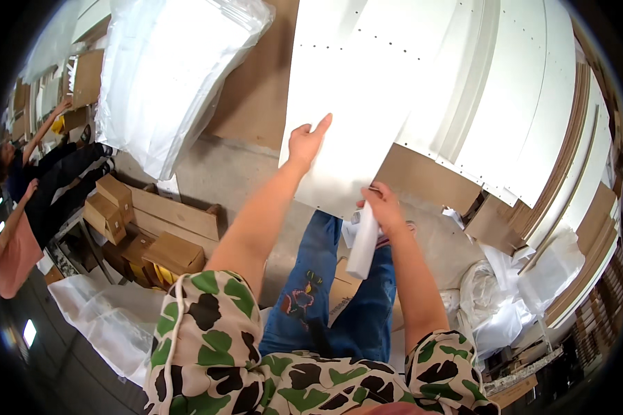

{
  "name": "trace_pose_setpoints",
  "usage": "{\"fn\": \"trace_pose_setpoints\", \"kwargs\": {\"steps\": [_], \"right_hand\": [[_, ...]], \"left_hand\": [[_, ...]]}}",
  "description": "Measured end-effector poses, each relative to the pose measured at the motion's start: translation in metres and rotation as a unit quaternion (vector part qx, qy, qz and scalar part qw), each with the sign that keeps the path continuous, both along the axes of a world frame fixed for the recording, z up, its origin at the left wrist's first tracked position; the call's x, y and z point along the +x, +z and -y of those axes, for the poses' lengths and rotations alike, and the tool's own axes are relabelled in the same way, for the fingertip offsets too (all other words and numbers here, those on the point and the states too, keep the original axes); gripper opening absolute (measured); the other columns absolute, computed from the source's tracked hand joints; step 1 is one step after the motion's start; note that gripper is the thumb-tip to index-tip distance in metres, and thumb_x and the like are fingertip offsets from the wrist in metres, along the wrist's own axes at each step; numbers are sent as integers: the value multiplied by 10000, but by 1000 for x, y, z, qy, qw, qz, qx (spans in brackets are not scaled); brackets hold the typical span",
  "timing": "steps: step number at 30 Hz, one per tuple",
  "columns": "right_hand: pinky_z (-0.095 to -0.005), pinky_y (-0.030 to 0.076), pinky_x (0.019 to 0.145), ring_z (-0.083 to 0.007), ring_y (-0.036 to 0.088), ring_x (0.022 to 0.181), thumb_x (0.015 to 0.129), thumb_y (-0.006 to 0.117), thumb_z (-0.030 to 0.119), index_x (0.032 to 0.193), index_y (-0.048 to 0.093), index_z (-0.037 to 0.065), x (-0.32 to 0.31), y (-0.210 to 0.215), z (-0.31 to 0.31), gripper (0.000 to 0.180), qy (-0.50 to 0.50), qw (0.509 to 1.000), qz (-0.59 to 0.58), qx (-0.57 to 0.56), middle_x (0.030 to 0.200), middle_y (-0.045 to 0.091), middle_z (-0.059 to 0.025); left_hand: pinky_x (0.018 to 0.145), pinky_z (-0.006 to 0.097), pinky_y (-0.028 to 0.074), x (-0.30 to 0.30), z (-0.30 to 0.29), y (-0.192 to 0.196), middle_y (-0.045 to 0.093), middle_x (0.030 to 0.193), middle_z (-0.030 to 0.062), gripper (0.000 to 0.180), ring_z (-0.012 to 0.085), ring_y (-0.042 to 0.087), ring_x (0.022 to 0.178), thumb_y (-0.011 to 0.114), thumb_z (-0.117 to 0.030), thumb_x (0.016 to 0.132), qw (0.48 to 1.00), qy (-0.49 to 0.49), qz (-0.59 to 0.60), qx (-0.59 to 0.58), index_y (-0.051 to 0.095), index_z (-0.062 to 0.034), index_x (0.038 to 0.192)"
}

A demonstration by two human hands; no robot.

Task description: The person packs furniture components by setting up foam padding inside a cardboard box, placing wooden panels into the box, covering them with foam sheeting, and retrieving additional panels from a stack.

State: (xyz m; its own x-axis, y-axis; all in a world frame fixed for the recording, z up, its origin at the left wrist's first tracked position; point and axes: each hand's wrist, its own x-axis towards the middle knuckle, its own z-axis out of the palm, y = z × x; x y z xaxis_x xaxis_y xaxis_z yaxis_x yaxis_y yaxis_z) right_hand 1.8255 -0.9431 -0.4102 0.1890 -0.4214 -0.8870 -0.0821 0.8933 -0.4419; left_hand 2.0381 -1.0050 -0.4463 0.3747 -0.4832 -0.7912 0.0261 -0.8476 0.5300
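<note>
White panel point(356, 97) under the left hand point(306, 144), white roll point(362, 250) in the right hand point(386, 207)

Grey floor point(246, 180) shows past the panel's left edge, between a brown board point(253, 90) and the cardboard boxes point(176, 254). On the right, room is tighter: other white boards point(522, 90) lie close along the panel's far part, and plastic sheeting point(488, 297) is bunched lower down. The panel's near edge ends just above the person's jeans point(308, 266).

The panel lies in front of the person, flat and smooth, with small dark holes in rows across its far part; glare washes out much of its middle. The left hand is over it near the left edge, thumb stretched away from the bent fingers; whether these grasp anything, I cannot tell. The right fingers are curled around the upper end of the roll, beside the panel's near right corner. The roll is a plain, slim cylinder, tilted, its lower end over the right leg.
</note>
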Motion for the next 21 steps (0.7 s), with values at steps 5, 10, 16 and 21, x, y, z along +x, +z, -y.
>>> {"fn": "trace_pose_setpoints", "kwargs": {"steps": [5,10,16,21], "right_hand": [[-280,449,538,-146,584,617,805,589,184,1048,509,24,29,19,-16,301,47,997,0,-62,743,596,-83],[-308,471,608,-190,612,659,789,585,236,1052,510,21,62,18,-29,348,102,992,-9,-73,751,616,-120],[-375,457,751,-309,594,838,750,577,333,1075,513,1,71,-45,-36,470,172,978,-73,-97,873,615,-187],[-375,345,973,-411,367,1181,746,583,314,1307,178,-80,83,-63,-43,796,282,911,-229,-194,1331,221,-323]], "left_hand": [[500,243,376,15,-22,20,475,497,-7,497,81,400,492,692,-466,706,993,50,84,-59,568,-5,570],[516,246,386,54,-53,22,509,563,-3,489,76,420,535,681,-449,729,987,98,107,-71,581,15,612],[624,268,421,71,-63,-21,547,655,68,534,138,484,635,652,-473,738,989,32,144,1,596,57,767],[655,333,421,91,-75,-52,557,707,113,501,228,489,669,626,-444,755,938,-195,285,-31,559,44,846]]}}
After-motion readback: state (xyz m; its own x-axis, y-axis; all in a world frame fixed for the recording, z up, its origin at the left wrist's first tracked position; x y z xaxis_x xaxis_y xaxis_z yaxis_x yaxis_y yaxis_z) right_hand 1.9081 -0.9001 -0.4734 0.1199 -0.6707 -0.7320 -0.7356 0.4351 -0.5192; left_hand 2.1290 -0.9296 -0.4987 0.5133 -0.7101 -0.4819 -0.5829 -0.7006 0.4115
